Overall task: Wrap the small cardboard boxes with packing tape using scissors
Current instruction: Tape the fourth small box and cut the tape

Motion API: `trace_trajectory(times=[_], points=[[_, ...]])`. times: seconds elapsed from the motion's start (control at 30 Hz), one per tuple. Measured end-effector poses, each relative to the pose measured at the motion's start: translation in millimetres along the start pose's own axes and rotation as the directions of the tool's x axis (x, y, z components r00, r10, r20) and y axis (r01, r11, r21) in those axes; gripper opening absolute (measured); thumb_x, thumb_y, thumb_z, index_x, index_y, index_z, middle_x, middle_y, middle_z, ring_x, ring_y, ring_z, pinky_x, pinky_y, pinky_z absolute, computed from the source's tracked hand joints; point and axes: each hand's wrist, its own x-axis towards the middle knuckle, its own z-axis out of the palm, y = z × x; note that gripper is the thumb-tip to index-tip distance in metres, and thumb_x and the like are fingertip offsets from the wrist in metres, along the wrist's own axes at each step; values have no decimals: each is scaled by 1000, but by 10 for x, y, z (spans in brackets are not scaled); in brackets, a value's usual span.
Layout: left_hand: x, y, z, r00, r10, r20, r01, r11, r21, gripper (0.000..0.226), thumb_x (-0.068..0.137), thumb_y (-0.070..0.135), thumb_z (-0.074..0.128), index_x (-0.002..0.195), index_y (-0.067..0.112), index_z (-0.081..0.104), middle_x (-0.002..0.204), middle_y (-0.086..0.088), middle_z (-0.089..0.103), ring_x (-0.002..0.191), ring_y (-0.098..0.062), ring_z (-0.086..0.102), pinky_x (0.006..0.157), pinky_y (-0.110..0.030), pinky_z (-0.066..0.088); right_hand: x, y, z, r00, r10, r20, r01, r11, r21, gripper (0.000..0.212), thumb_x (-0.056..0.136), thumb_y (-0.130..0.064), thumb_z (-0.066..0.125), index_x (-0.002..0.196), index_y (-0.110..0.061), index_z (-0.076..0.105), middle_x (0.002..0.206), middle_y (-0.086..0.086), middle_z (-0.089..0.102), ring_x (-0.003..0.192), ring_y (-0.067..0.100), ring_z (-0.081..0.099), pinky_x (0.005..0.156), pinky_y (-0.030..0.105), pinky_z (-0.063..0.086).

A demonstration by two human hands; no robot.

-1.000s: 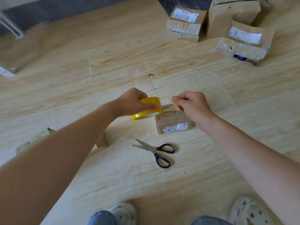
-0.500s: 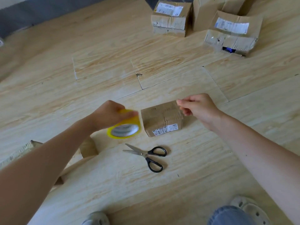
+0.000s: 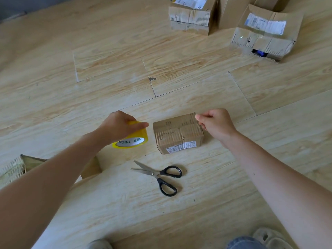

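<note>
At the far left edge a torn piece of corrugated cardboard (image 3: 12, 169) lies on the pale wood-look floor (image 3: 107, 69), partly hidden behind the left forearm. The left hand (image 3: 118, 126) reaches forward and grips a yellow roll of packing tape (image 3: 133, 140) from above, fingers curled over its rim. The roll is tilted so its white core, printed with "CHINA" and "MADE", faces the camera, and it sits just beside the left side of the small cardboard box (image 3: 177, 133). That box rests on the floor between the two hands, its worn, creased top up and a barcode label on its near face. In front of the box, nearer the person, black-handled scissors (image 3: 159, 175) lie flat on the floor with the blades parted and pointing left, touched by neither hand. The right hand (image 3: 215, 123) is at the box's far right top corner, with its fingers curled and its thumb and forefinger pinched together there. Whether they hold a clear strip of tape or the cardboard edge cannot be told. The hands are apart, one on each side of the box. Well beyond, at the upper right, three more cardboard boxes (image 3: 264, 31) with shipping labels stand close together. Two light shoes (image 3: 269, 238) show at the bottom edge.
</note>
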Motion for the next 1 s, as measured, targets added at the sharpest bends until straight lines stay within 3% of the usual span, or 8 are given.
trace_trajectory(times=[0.2,0.33,0.43,0.53,0.67,0.83,0.93,1.0], points=[[106,-10,77,1000,-28,-2,28,1000,9,41,73,67,64,78,28,75,69,3,64,65,-10,58,49,-23,38,82,26,68,996,-13,-86,7,998,-65,24,90,-20,68,66,-16,67,68,-3,67,70,12,64,74,31,52],[136,-28,133,999,-22,24,21,999,34,42,74,66,63,85,27,75,68,6,64,63,-8,59,47,-22,38,85,62,64,993,-17,-119,5,995,-98,20,87,-20,71,68,-15,70,71,-5,68,81,18,69,82,36,56],[160,-41,163,999,-17,30,17,1000,24,46,74,67,62,84,25,76,68,3,66,62,-9,59,48,-23,39,74,73,42,988,-42,-147,24,992,-122,22,86,-20,72,64,-21,69,67,-9,66,79,16,69,74,27,54],[185,-21,190,999,-30,27,31,1000,-2,58,76,69,58,82,15,77,78,-14,70,60,-16,56,51,-25,39,57,53,35,977,-92,-194,52,977,-205,21,86,-22,72,66,-18,70,63,-10,62,74,14,65,61,16,43],[184,-9,205,999,-37,32,38,999,-14,53,77,69,57,80,19,77,74,-11,69,59,-15,57,50,-25,40,12,19,66,949,-218,-229,147,946,-290,25,88,-22,70,73,-3,73,69,6,69,72,24,66,69,30,52],[211,-30,217,999,-26,19,26,999,-37,48,74,70,58,69,25,73,66,-7,68,55,-12,56,46,-23,38,22,19,97,938,-250,-240,174,939,-296,22,90,-19,67,78,-1,73,73,7,69,74,24,65,74,32,51],[225,-43,259,1000,-19,19,20,999,-45,57,73,71,58,77,18,77,74,-13,70,57,-16,57,48,-24,39,33,43,126,946,-232,-227,161,943,-293,18,92,-18,65,82,-4,71,69,-4,61,73,17,59,70,26,43],[224,-54,279,1000,-1,30,3,996,-84,53,72,70,59,94,26,77,91,-7,74,61,-11,57,49,-21,39,50,48,141,951,-223,-214,157,945,-287,15,93,-18,63,86,-6,69,71,-9,57,75,13,56,70,23,39]])
